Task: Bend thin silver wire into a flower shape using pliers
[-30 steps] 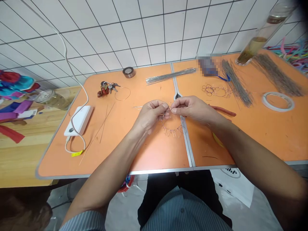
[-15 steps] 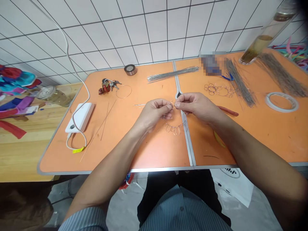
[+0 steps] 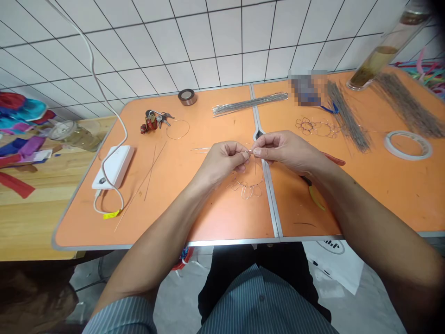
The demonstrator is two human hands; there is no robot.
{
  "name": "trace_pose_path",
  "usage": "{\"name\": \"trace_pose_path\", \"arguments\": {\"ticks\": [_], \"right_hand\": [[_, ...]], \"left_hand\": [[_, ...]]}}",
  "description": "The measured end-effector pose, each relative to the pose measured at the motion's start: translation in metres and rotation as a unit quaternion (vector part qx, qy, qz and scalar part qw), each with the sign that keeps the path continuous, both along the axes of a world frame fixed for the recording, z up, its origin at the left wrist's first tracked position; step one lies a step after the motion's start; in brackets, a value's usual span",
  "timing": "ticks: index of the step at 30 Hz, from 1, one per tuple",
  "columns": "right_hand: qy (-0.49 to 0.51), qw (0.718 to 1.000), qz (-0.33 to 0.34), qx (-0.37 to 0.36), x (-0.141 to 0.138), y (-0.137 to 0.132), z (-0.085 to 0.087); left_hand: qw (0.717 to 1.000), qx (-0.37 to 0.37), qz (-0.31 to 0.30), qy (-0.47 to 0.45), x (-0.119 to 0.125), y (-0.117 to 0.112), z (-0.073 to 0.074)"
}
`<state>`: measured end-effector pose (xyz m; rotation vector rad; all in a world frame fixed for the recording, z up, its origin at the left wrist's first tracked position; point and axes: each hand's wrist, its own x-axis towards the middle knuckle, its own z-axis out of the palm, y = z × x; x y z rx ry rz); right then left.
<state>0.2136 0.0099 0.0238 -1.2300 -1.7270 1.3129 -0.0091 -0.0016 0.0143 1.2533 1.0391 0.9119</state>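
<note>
My left hand and my right hand meet over the middle of the orange table, fingertips almost touching. Both pinch a thin wire, and its looped part, a wire ring with petal-like loops, hangs below my fingers. Where exactly the wire runs between the fingertips is too fine to make out. Past my left hand lie thin straight wires. Partly under my right wrist and forearm are a red handle and a yellow-handled tool, each mostly covered.
Wire bundles lie at the back, with flower-shaped wire pieces at right. Around the table are a white tape roll, a dark tape roll, keys, a white power bank with cable, and a tall glass bottle.
The looped wire ring has turned under my fingers and its loops hang slightly lower and further left. My right hand has shifted a little, uncovering more of the yellow-handled tool.
</note>
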Motion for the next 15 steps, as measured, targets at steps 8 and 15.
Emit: {"name": "trace_pose_path", "arguments": {"ticks": [8,15], "right_hand": [[0.052,0.994,0.055,-0.078,0.006,0.010,-0.014],[0.135,0.985,0.048,-0.093,0.000,0.007,-0.020]], "left_hand": [[0.999,-0.023,-0.021,-0.010,0.000,-0.002,0.002],[0.997,-0.048,-0.001,-0.060,0.001,0.000,0.000]]}}
